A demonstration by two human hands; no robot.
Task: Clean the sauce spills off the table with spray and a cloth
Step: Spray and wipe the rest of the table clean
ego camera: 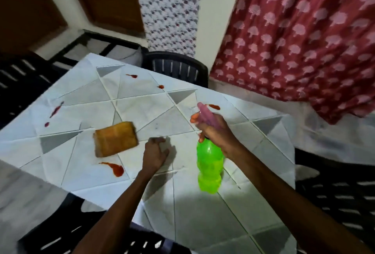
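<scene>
A bright green spray bottle (209,166) with a pink trigger head is lifted over the white tiled table (253,152); my right hand (217,132) grips its neck and trigger. My left hand (155,152) hovers low over the table with loosely curled fingers, holding nothing. A folded orange cloth (115,141) lies flat to the left of that hand. Red sauce spills mark the table: a large one near the front (114,168), streaks at the left (55,111), small ones at the back (132,76) (160,86), and one just beyond the bottle's nozzle (214,107).
A dark plastic chair (176,67) stands at the table's far edge, another at the right (341,192), and one below me. A red patterned curtain (304,40) hangs at the right, close to the table's corner.
</scene>
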